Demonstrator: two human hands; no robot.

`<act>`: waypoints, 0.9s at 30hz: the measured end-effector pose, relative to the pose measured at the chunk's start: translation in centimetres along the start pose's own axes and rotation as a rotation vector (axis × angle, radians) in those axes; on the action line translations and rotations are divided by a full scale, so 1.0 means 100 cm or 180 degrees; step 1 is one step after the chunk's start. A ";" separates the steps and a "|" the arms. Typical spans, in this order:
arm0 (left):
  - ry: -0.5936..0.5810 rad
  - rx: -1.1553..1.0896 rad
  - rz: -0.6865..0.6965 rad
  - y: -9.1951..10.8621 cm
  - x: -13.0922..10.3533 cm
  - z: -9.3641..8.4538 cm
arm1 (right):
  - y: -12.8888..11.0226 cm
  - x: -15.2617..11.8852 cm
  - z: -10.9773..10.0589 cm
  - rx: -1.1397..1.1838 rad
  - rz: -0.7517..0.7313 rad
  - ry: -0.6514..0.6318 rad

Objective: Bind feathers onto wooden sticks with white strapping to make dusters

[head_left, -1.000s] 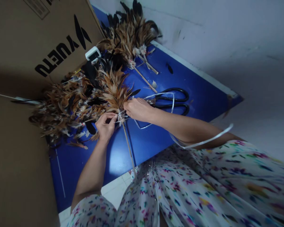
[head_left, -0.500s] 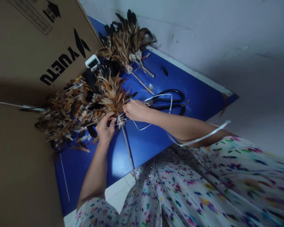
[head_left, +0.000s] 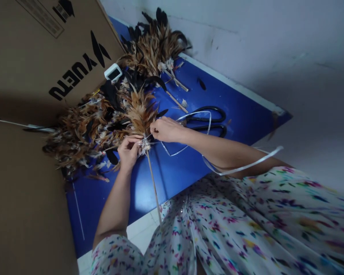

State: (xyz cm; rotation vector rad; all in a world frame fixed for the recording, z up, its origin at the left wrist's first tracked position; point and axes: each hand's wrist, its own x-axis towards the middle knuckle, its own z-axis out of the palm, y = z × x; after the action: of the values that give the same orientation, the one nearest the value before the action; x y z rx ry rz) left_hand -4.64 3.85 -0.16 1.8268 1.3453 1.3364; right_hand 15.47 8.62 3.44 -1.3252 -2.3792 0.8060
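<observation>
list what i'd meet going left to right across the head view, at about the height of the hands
Brown cardboard box → heap of brown and black feathers → bare left hand → brown feather bundle on a thin wooden stick → bare right hand → black-handled scissors → pale wall

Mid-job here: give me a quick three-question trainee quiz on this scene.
1. True or false: the scissors lie nearer the right hand than the left hand.
2. What stands beside the feather pile: A, a kettle; B, a cardboard box; C, a lamp?
3. Fill in: the stick below the feather bundle crosses a ____ tabletop.

Key: 1 true; 2 B; 3 blue.
</observation>
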 end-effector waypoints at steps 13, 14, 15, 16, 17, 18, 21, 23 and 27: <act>-0.0199 -0.0047 -0.0438 0.001 -0.003 0.004 | 0.004 0.002 0.001 0.1748 -0.0090 -0.0769; -0.0193 -0.0005 -0.0404 0.000 -0.003 0.004 | 0.004 0.003 0.002 0.1795 -0.0140 -0.0753; -0.0187 -0.0002 -0.0380 0.000 -0.003 0.004 | 0.005 0.003 0.004 0.1802 -0.0199 -0.0724; -0.0182 -0.0036 -0.0377 0.000 -0.003 0.005 | 0.005 0.003 0.005 0.1799 -0.0261 -0.0694; -0.0177 -0.0080 -0.0393 0.000 -0.003 0.005 | 0.005 0.003 0.006 0.1806 -0.0306 -0.0677; -0.0168 -0.0096 -0.0409 0.000 -0.003 0.005 | 0.005 0.003 0.007 0.1830 -0.0332 -0.0676; -0.0202 0.0134 -0.0406 -0.001 -0.004 0.004 | 0.004 0.002 0.006 0.1862 -0.0328 -0.0671; -0.0247 0.0382 -0.0332 0.000 -0.005 0.003 | 0.003 0.001 0.005 0.1639 -0.0385 -0.0568; -0.0221 0.0869 0.0049 0.005 -0.006 0.002 | -0.001 -0.002 0.000 0.1051 -0.0535 -0.0429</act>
State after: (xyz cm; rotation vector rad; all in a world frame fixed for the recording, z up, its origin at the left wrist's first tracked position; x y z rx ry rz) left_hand -4.23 3.17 -0.07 2.0440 1.5407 1.1296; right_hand 15.52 8.37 3.56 -0.9545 -2.2885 1.2060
